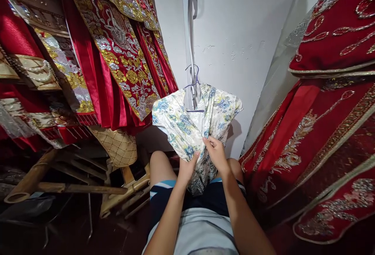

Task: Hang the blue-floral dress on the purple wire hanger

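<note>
A white short-sleeved blouse [178, 118] with blue and yellow flowers hangs in front of me on a purple hanger [197, 76], its lower part lying between my knees. At its waist, my left hand [190, 166] grips the blouse, thumb on top and the other fingers hidden behind the cloth. Higher up and to the right, my right hand [215, 151] pinches the edge of the front overlap between thumb and forefinger. The cloth is gathered in folds between the two hands.
Red embroidered costumes [123, 56] hang on the left, with a red beaded gown [310, 141] on the right. Bamboo furniture [82, 188] stands at lower left. Behind the blouse rises a white wall [234, 32] with a metal strip [189, 24].
</note>
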The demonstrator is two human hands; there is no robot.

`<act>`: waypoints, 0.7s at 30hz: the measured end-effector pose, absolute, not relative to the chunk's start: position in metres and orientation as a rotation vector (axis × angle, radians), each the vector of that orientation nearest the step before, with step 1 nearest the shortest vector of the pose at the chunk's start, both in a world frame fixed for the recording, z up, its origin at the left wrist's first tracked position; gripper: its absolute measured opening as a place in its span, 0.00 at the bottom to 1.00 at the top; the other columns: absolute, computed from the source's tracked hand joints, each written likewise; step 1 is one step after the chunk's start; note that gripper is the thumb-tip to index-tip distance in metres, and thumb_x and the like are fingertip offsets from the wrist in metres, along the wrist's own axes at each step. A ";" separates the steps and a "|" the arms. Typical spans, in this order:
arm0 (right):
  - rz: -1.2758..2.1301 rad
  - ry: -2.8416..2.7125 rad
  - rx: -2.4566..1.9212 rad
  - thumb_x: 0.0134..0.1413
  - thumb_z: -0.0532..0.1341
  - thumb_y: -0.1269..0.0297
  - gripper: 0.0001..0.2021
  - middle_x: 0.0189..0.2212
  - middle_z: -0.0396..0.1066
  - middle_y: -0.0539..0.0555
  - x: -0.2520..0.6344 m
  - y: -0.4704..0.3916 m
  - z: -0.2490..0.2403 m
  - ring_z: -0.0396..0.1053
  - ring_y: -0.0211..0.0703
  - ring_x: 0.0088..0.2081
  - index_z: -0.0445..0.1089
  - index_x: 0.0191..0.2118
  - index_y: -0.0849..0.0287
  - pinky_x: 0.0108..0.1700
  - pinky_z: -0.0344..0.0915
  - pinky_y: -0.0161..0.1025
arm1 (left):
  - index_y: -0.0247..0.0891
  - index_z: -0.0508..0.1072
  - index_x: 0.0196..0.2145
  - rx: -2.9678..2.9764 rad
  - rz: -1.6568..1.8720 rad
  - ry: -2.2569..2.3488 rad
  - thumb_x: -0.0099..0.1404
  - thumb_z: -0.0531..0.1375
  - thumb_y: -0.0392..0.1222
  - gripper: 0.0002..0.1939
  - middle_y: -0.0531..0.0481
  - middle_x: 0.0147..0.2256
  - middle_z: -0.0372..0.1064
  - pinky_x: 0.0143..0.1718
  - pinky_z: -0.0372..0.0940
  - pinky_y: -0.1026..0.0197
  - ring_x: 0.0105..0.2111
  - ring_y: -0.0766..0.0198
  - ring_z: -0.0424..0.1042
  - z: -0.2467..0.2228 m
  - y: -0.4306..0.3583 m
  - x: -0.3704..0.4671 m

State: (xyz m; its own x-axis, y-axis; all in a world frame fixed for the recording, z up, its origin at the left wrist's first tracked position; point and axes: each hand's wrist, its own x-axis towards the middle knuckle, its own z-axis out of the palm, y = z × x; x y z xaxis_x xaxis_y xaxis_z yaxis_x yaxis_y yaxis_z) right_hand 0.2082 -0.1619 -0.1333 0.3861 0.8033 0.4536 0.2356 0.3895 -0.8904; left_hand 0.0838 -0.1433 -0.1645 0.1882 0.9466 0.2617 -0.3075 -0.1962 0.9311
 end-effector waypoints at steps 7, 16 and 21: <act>0.531 -1.039 -1.085 0.61 0.58 0.48 0.25 0.21 0.43 0.45 0.217 -0.166 -0.128 0.45 0.38 0.24 0.45 0.22 0.54 0.27 0.45 0.38 | 0.39 0.68 0.55 1.217 1.308 0.921 0.57 0.69 0.52 0.32 0.38 0.54 0.70 0.62 0.59 0.48 0.60 0.45 0.64 -0.172 -0.131 0.060; 0.611 -1.013 -1.117 0.59 0.58 0.50 0.21 0.18 0.54 0.47 0.212 -0.164 -0.128 0.52 0.39 0.22 0.55 0.20 0.54 0.27 0.51 0.39 | 0.41 0.64 0.51 1.429 1.759 1.022 0.67 0.60 0.50 0.18 0.43 0.48 0.66 0.50 0.63 0.58 0.48 0.58 0.68 -0.154 -0.133 0.053; 0.763 -0.992 -1.075 0.55 0.61 0.53 0.18 0.16 0.60 0.48 0.206 -0.163 -0.126 0.57 0.38 0.21 0.62 0.19 0.56 0.27 0.53 0.38 | 0.40 0.68 0.50 1.729 1.278 0.773 0.67 0.59 0.43 0.14 0.43 0.49 0.69 0.47 0.64 0.58 0.47 0.57 0.70 -0.135 -0.137 0.090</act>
State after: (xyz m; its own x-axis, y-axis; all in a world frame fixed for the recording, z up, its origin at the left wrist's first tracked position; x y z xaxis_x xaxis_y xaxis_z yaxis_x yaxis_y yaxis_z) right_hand 0.2061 -0.1630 -0.1260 0.3795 0.8837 0.2739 -0.0383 0.3108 -0.9497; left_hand 0.0899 -0.1368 -0.1346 0.2929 0.8464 0.4447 0.0009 -0.4654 0.8851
